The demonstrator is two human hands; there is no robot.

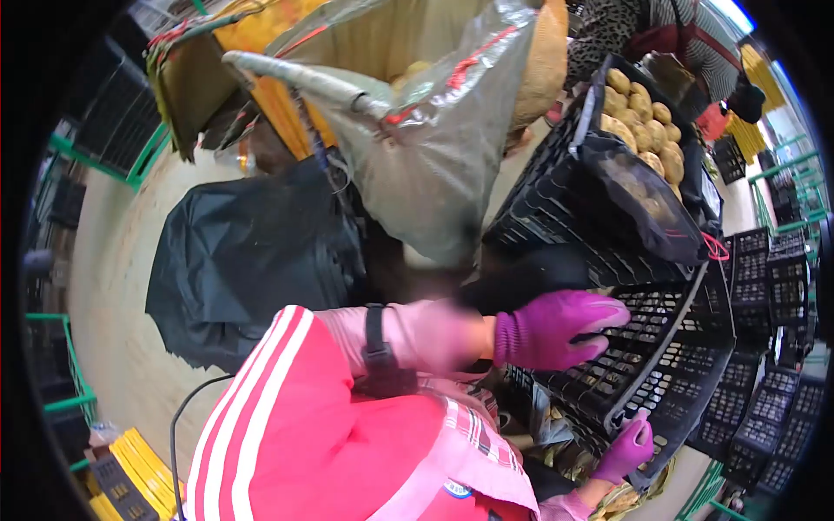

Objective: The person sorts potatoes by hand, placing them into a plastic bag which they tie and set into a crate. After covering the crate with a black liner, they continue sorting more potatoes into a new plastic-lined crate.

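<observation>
Fingers [608,310] parted, our left hand [560,332] is over a black plastic crate [645,339] — our right hand [629,448] curls beside its rim, grip unclear.

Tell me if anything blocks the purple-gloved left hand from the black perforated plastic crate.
Nothing visible stands between the purple-gloved left hand and the black perforated plastic crate; its fingers overlap it in view; contact is unclear.
</observation>
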